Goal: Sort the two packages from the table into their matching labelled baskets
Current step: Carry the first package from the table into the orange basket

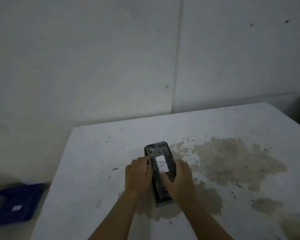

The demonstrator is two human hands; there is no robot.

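Both hands — left hand (138, 172) and right hand (177, 177) — clasp the long sides of a black wrapped package (160, 172) on the stained table (102, 161), its white label (162, 164) upward, likely for reading before choosing the blue basket (14, 203).

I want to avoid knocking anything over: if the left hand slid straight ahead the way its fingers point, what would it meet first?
The left hand already presses against the black package. Its fingers point ahead and rightward, into the package's side, so that comes first.
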